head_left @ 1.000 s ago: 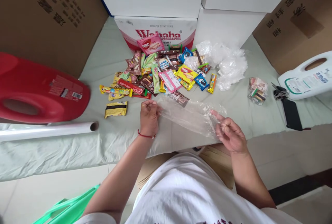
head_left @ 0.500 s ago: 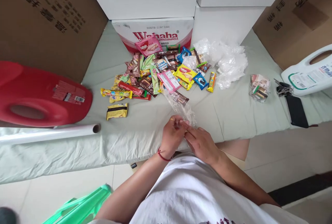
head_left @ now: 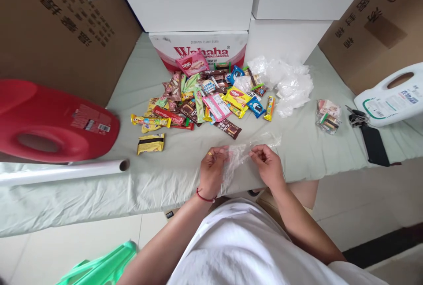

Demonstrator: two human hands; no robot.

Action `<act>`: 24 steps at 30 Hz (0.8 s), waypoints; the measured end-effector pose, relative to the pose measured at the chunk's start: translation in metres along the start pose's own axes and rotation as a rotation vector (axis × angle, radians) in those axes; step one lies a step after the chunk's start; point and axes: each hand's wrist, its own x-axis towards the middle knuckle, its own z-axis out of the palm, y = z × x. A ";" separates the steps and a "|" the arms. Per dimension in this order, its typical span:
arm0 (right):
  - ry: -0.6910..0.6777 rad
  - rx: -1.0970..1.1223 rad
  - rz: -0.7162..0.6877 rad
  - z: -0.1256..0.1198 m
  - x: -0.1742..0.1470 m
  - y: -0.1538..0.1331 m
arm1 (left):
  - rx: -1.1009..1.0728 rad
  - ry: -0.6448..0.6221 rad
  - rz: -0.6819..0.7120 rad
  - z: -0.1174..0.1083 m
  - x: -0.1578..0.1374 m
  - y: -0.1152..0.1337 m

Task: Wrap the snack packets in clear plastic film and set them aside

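Near the front edge of the cloth-covered table, a clear plastic bag (head_left: 238, 157) is stretched between my two hands. My left hand (head_left: 213, 166), with a red cord at the wrist, pinches one side of it. The other side is pinched by the fingers of my right hand (head_left: 268, 166). Nothing shows inside the bag. Just beyond lies a heap of wrapped snacks, with a brown cocoa bar (head_left: 227, 129) closest to my hands. A pink wafer pack (head_left: 217, 106) and a yellow wafer pack (head_left: 237, 96) lie in the heap.
Crumpled clear bags (head_left: 292, 82) lie right of the heap. Farther right are a filled snack bag (head_left: 328, 116), keys, a black phone (head_left: 375, 145) and a white detergent bottle (head_left: 390, 95). At left are a red jug (head_left: 66, 139) and a plastic film roll (head_left: 66, 172). Boxes stand behind.
My hands were together on the bunched bag. They have moved apart, the right one to the right, and the bag is now spread between them.
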 end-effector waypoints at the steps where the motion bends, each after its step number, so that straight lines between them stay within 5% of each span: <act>1: 0.026 0.018 0.007 0.000 -0.002 -0.003 | -0.013 0.032 0.023 -0.002 0.002 0.001; 8: -0.173 0.051 -0.010 0.022 -0.014 -0.021 | 0.263 0.113 0.449 0.006 -0.006 0.003; 12: -0.139 0.193 0.041 0.026 -0.010 -0.017 | 0.069 0.167 0.267 0.006 0.006 0.006; 17: -0.039 0.450 0.043 0.009 -0.011 -0.007 | -0.268 0.311 0.030 -0.025 0.046 0.012; 21: 0.018 0.563 0.072 -0.006 -0.016 0.007 | -0.087 0.304 0.009 -0.051 0.055 0.014; 24: -0.004 0.543 0.064 -0.014 -0.018 0.013 | 0.228 0.258 0.146 -0.055 0.043 0.022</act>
